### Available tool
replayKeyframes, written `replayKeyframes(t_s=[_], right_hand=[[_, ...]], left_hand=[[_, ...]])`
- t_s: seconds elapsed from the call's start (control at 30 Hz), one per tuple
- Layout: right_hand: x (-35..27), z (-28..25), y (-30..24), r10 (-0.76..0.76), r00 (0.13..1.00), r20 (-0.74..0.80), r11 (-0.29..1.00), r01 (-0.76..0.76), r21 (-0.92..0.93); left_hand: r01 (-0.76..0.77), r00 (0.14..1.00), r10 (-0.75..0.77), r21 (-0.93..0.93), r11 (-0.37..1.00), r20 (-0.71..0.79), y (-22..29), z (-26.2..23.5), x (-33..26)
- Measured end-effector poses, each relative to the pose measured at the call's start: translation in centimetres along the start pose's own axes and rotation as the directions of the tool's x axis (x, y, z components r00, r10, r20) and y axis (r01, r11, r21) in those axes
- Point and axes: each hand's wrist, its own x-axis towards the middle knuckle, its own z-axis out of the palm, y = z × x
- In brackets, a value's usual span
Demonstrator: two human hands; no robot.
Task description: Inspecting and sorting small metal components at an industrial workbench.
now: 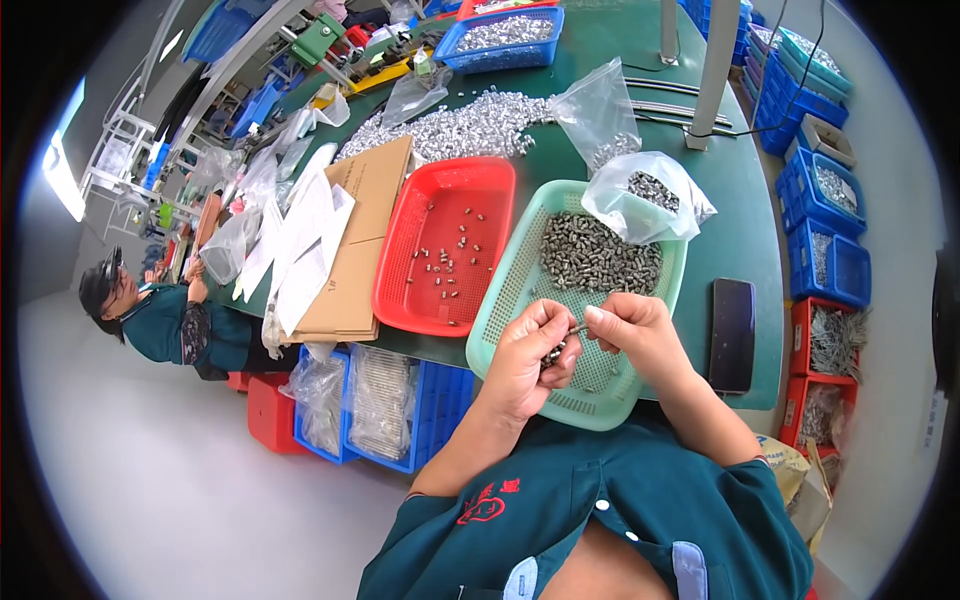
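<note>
My left hand (530, 358) is cupped over the near end of a pale green perforated tray (506, 292) and holds a handful of small grey metal parts (556, 350). My right hand (632, 333) pinches one small metal part (578, 328) between thumb and forefinger, right beside the left hand. A heap of the same grey parts (598, 252) lies in the far half of the green tray. A clear plastic bag with more parts (648, 198) rests on the tray's far rim. To the left stands a red perforated tray (492, 190) with a scatter of small parts (447, 258).
A black phone (732, 332) lies on the green table (740, 200) to the right. Flat cardboard and papers (345, 240) sit left of the red tray, a spread of silver parts (460, 128) beyond. Blue and red bins (828, 250) line the right; another person (160, 315) sits far left.
</note>
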Motion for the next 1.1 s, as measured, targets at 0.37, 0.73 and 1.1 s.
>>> replayKeyframes(t_s=[0.37,0.73,1.1], right_hand=[[0.4,0.5,0.3,0.117,0.993,0.004,0.961,-0.115,0.253],[0.5,-0.5,-2.4,-0.590,0.807,-0.031,0.468,0.310,-0.827],[0.1,-0.7,-2.1,-0.391,0.918,-0.065,0.743,0.274,-0.610]], left_hand=[[-0.045,0.994,0.043,-0.022,0.999,-0.101,0.0,0.2,-0.4],[0.076,0.989,-0.071,0.039,0.996,-0.126,-0.7,-0.8,0.3],[0.103,0.991,-0.113,-0.122,0.987,-0.075,-0.5,-1.4,0.3]])
